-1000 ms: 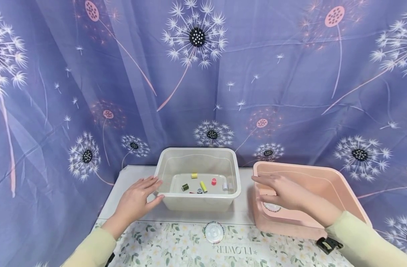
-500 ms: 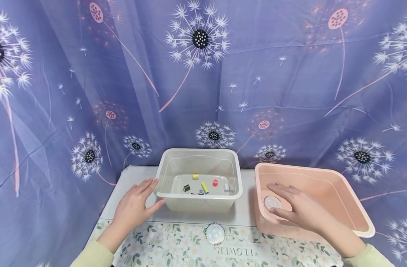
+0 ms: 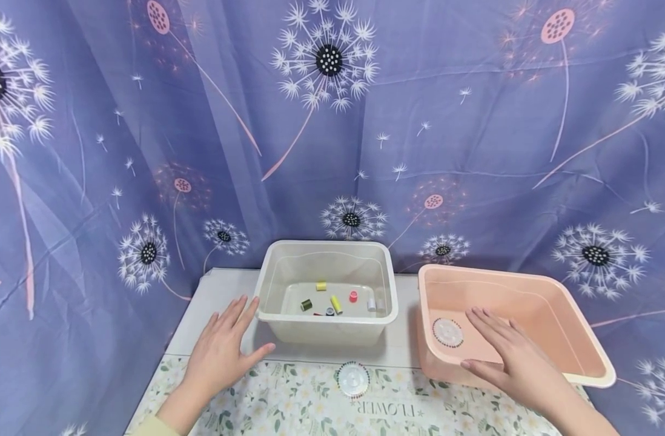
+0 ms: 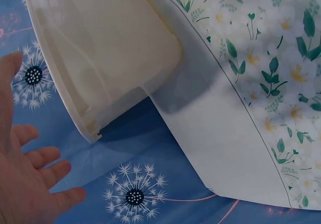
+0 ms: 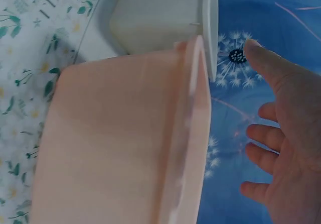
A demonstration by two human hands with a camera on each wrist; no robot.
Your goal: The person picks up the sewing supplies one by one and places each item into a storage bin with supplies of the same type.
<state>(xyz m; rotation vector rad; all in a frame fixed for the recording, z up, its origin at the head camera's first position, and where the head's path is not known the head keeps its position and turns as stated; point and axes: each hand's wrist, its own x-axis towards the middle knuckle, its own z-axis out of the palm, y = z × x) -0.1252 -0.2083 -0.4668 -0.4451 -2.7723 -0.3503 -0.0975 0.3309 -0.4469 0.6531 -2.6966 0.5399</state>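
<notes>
My left hand (image 3: 221,346) is held beside the left end of the cream bin (image 3: 327,333), fingers spread and nothing in them; the left wrist view shows its relaxed fingers (image 4: 42,156) away from the bin wall. Inside that bin lie several small spools of thread, among them a yellow spool (image 3: 321,286), a dark green spool (image 3: 306,305) and a red spool (image 3: 353,297). Over the near side of the pink bin (image 3: 515,270) hovers my right hand (image 3: 515,357), holding nothing. To its left, a round pin wheel (image 3: 448,332) rests on the bin's floor.
Another pin wheel (image 3: 353,379), edged with coloured heads, lies on the floral table cover (image 3: 289,399) in front of the cream bin. White tabletop (image 3: 223,290) shows around the bins. A blue dandelion-print curtain (image 3: 310,151) hangs behind and at the left.
My right hand has moved right and toward me, uncovering the pin wheel in the pink bin. My left hand has drawn slightly nearer to me, fingers still spread.
</notes>
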